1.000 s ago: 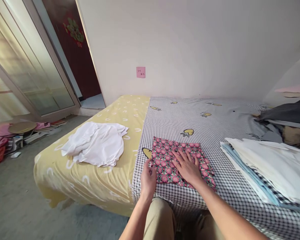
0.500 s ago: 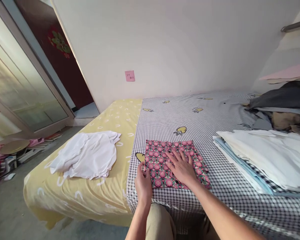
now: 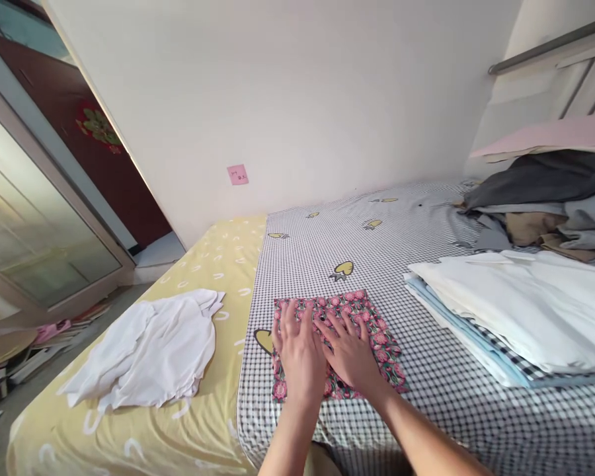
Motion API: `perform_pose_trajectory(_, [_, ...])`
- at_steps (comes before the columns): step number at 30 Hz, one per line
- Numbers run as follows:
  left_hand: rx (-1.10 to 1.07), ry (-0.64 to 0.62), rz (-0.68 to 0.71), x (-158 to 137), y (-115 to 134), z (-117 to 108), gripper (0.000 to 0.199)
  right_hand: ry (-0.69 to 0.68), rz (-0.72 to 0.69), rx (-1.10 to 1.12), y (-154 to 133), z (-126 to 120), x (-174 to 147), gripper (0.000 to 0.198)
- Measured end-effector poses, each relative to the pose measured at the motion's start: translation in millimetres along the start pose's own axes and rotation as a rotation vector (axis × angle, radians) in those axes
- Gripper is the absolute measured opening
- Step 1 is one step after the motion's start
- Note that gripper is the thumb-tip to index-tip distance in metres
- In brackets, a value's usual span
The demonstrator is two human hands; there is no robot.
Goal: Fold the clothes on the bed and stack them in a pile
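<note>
A pink floral garment (image 3: 384,350), folded into a rough square with dark buttons, lies on the black-and-white checked sheet (image 3: 317,251). My left hand (image 3: 300,347) rests flat on its left half, fingers stretched toward the far edge. Beside it, my right hand (image 3: 350,350) lies flat on the middle with fingers spread. The hands are close together, and neither grips the cloth. Parts of the garment are hidden under them.
To the left, a crumpled white garment (image 3: 166,350) lies on a yellow sheet (image 3: 213,430). On the right is a stack of folded clothes (image 3: 515,311), white on top. Behind it sits a pile of dark clothes (image 3: 530,185). A wall (image 3: 302,99) bounds the far side.
My left hand has left the garment's left edge and now lies flat on top of it. My right hand stays spread on the cloth. The view has shifted a little.
</note>
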State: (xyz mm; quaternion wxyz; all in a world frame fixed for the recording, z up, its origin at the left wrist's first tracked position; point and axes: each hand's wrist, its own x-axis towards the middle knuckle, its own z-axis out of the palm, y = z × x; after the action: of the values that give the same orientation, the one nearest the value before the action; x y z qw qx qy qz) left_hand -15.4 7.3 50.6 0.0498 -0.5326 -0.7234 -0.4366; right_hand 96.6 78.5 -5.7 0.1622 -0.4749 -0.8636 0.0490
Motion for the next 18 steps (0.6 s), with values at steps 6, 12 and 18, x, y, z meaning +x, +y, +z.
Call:
perform_pose_trajectory(6, [0.500,-0.341,0.007,-10,-47,39,0.051,0.001,0.019,0.084,-1,3,3,0.054])
perform_pose_trajectory(12, [0.687,-0.329,0.067,-9,-51,42,0.051,0.021,0.018,0.158,0,0,3,0.053])
perform_pose_trajectory(18, [0.731,-0.341,0.058,-6,-53,46,0.052,0.018,0.021,0.226,-1,-8,3,0.055])
